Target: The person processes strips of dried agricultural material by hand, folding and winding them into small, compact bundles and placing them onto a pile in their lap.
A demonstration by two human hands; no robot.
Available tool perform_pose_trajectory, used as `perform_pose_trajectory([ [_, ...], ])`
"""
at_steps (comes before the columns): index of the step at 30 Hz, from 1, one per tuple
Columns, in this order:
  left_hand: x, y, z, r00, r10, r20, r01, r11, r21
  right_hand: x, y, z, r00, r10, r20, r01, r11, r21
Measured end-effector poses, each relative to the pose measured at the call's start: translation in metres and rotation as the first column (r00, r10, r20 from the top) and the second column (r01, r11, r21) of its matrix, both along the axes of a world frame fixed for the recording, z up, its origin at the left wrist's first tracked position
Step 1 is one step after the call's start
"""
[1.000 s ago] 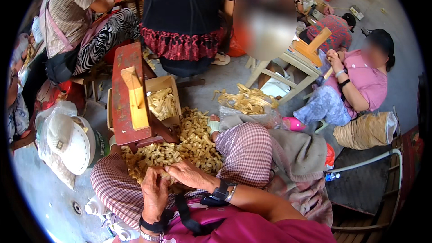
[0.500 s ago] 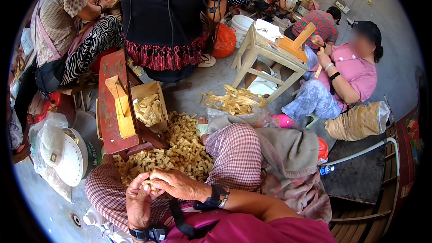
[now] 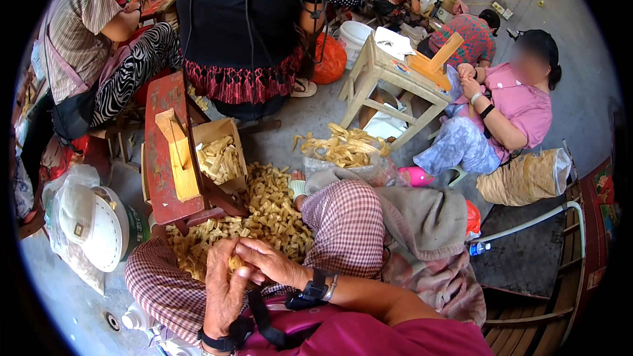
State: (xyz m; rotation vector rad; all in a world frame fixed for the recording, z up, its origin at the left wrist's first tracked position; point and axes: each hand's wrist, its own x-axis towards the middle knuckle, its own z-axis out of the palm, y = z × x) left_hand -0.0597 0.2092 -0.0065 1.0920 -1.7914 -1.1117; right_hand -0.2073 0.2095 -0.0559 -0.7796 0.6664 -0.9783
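Note:
Above my lap, both hands are closed together around a small folded piece of yellowish dried strip [image 3: 235, 263]. My left hand [image 3: 223, 290] grips it from the left side, thumb pointing up. Over its right side curl the fingers of my right hand [image 3: 275, 266], hiding most of the piece. Between my knees a large heap of similar short folded pieces [image 3: 270, 211] covers the floor. Beyond it, a cardboard box [image 3: 204, 133] holds more strips, beside a red wooden bench [image 3: 163, 97] that carries a wooden block with an upright part [image 3: 184, 175].
Loose long strips [image 3: 346, 147] lie on a plastic bag ahead. A wooden stool [image 3: 389, 69] stands farther off, and a co-worker in pink [image 3: 521, 95] sits to the right. At left is a white bucket [image 3: 105, 231] with plastic bags. A grey blanket [image 3: 422, 214] lies by my right leg.
My left hand has turned and moved slightly right, closing in against the right hand, so the piece shows less. The co-worker at right has brought both hands together.

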Motion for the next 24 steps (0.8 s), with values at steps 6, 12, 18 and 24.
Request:
perform_pose_trajectory([
  [6, -0.013, -0.001, -0.024, 0.972, 0.204, -0.115, -0.193, 0.976, 0.100, 0.007, 0.001, 0.005, 0.976, -0.094, -0.196, 0.074, 0.992, -0.105],
  [12, -0.005, -0.003, -0.020, 0.750, 0.309, -0.585, 0.029, 0.868, 0.495, 0.004, 0.001, 0.019, 0.923, -0.182, -0.339, 0.134, 0.978, -0.158],
  [18, 0.014, -0.010, -0.014, 0.502, 0.459, -0.732, 0.232, 0.745, 0.626, -0.008, 0.002, 0.006, 0.802, -0.333, -0.496, 0.108, 0.897, -0.428],
  [24, 0.025, -0.010, -0.018, 0.497, 0.464, -0.733, 0.205, 0.758, 0.619, -0.007, 0.004, 0.009, 0.740, -0.367, -0.564, 0.023, 0.852, -0.523],
])
